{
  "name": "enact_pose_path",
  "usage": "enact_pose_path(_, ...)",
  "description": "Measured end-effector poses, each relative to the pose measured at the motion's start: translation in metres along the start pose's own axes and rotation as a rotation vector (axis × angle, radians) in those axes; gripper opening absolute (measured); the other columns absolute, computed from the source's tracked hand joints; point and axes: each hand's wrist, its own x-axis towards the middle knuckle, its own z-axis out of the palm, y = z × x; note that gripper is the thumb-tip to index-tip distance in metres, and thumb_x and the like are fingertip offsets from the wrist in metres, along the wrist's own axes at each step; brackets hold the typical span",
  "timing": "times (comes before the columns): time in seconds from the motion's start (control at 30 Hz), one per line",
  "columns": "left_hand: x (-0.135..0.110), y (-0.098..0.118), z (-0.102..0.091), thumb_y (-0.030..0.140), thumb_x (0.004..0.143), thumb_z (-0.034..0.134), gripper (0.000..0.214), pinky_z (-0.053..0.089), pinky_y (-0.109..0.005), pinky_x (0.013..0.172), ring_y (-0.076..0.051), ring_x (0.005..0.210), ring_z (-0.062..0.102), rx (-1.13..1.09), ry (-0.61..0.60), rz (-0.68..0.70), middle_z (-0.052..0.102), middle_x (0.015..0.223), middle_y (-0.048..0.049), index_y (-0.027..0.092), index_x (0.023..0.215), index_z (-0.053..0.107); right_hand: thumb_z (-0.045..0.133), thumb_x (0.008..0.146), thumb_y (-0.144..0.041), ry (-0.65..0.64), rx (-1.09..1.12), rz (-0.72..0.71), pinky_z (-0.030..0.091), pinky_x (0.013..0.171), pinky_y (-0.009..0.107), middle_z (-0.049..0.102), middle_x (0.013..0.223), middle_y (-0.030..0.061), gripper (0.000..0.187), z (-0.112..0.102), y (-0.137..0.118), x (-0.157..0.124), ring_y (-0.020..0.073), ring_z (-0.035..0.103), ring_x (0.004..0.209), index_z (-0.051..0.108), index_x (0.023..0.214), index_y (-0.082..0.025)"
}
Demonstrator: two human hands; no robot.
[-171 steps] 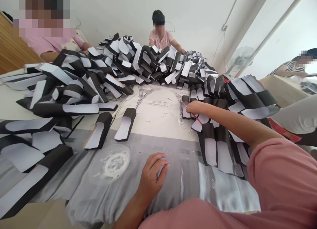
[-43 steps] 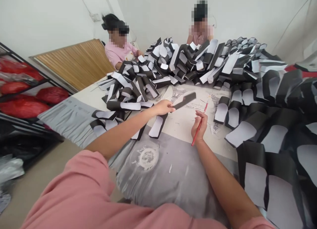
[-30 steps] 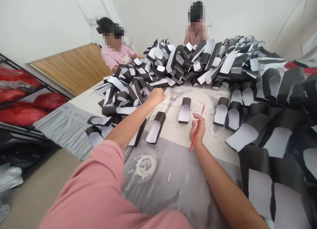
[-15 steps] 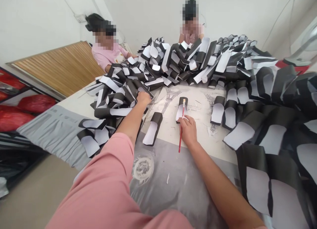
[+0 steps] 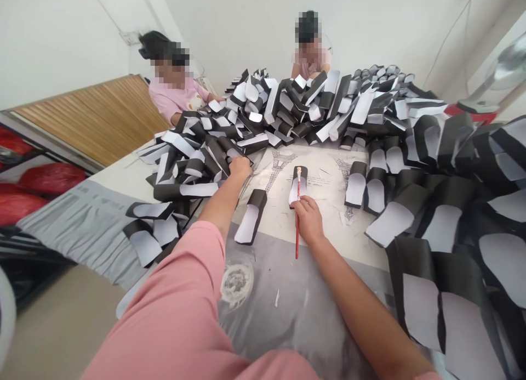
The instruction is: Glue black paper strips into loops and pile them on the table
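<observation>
My right hand (image 5: 309, 218) grips a slim red-handled brush (image 5: 297, 237), its pale tip over a folded paper piece (image 5: 302, 176). That piece is black outside with a white face and lies on the table in front of me. My left hand (image 5: 240, 167) reaches to the near edge of a heap of similar pieces (image 5: 205, 160). Its fingers are curled at the end of one black-and-white paper piece (image 5: 230, 148), partly hidden by the hand. Another such piece (image 5: 250, 216) rests on the table between my two arms.
Rows of the same pieces (image 5: 419, 308) stand along the right side. Two people in pink tops sit beyond the heap, one person (image 5: 176, 97) at left, another person (image 5: 311, 59) at back. Red bags (image 5: 49, 185) sit on a shelf at left. A fan (image 5: 507, 67) is at far right.
The whole view has shifted slightly. My left hand stays at the heap's edge. The brush in my right hand stands a little more upright over the same piece.
</observation>
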Motion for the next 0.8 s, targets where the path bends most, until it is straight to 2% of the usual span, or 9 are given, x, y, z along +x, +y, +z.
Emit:
enact_pose_path(0.13,0.000,0.002,-0.011,0.030,0.087,0.051,0.040,0.046,-0.047,0.095,-0.036,0.123,0.055,-0.010,0.092,-0.102,0.063,0.129,-0.0204,0.017,0.123,0.065,0.046,0.093,-0.008,0.033,0.020,-0.020,0.048,0.098,0.037,0.069,0.096,0.0071,0.028,-0.001,-0.001,0.001,0.0245,0.055,0.117,0.068,0.100,-0.024)
enact_pose_path(0.27,-0.016,0.010,-0.042,0.025,0.090,0.048,0.033,0.048,-0.044,0.092,-0.034,0.114,0.060,-0.060,0.178,-0.037,0.066,0.119,-0.0159,0.018,0.117,0.066,0.041,0.092,-0.005,0.092,0.037,-0.026,0.048,0.096,0.037,0.069,0.094,0.0075,0.033,-0.001,-0.001,0.003,0.0238,0.057,0.111,0.068,0.100,-0.023)
enact_pose_path(0.37,-0.050,0.022,-0.073,0.021,0.089,0.048,0.028,0.048,-0.041,0.089,-0.032,0.105,0.063,-0.045,0.215,0.116,0.068,0.106,-0.0124,0.018,0.109,0.066,0.039,0.092,-0.005,0.142,0.050,-0.016,0.047,0.094,0.037,0.068,0.093,0.0076,0.034,-0.001,0.000,0.004,0.0234,0.057,0.108,0.068,0.098,-0.022)
enact_pose_path(0.47,-0.101,0.043,-0.100,0.019,0.088,0.046,0.026,0.048,-0.038,0.085,-0.029,0.099,0.065,0.032,0.174,0.267,0.068,0.096,-0.0102,0.018,0.105,0.066,0.038,0.093,-0.006,0.182,0.063,0.000,0.047,0.092,0.037,0.067,0.095,0.0084,0.032,-0.004,0.001,0.005,0.0233,0.057,0.104,0.066,0.096,-0.022)
enact_pose_path(0.53,-0.137,0.061,-0.109,0.018,0.089,0.045,0.027,0.048,-0.037,0.084,-0.028,0.097,0.065,0.065,0.126,0.332,0.068,0.095,-0.0089,0.019,0.105,0.066,0.039,0.093,-0.007,0.200,0.071,0.011,0.047,0.091,0.036,0.067,0.095,0.0086,0.030,-0.007,0.000,0.006,0.0233,0.057,0.102,0.065,0.095,-0.022)
enact_pose_path(0.6,-0.172,0.081,-0.110,0.016,0.090,0.043,0.029,0.048,-0.036,0.083,-0.027,0.098,0.065,0.079,0.117,0.367,0.068,0.097,-0.0092,0.020,0.107,0.067,0.039,0.093,-0.008,0.211,0.080,0.022,0.046,0.090,0.035,0.066,0.094,0.0083,0.029,-0.013,-0.002,0.009,0.0232,0.056,0.100,0.065,0.093,-0.022)
enact_pose_path(0.67,-0.202,0.100,-0.100,0.013,0.091,0.042,0.032,0.048,-0.036,0.082,-0.028,0.100,0.065,0.070,0.139,0.340,0.068,0.101,-0.0107,0.020,0.110,0.066,0.038,0.092,-0.008,0.209,0.081,0.040,0.045,0.088,0.035,0.065,0.092,0.0077,0.029,-0.020,-0.006,0.012,0.0231,0.055,0.096,0.064,0.092,-0.022)
enact_pose_path(0.8,-0.247,0.132,-0.060,0.006,0.093,0.035,0.039,0.049,-0.034,0.081,-0.026,0.105,0.063,-0.001,0.186,0.182,0.066,0.104,-0.0121,0.018,0.115,0.065,0.037,0.085,-0.003,0.156,0.046,0.079,0.043,0.082,0.034,0.062,0.090,0.0073,0.031,-0.046,-0.015,0.016,0.0235,0.052,0.092,0.061,0.092,-0.021)
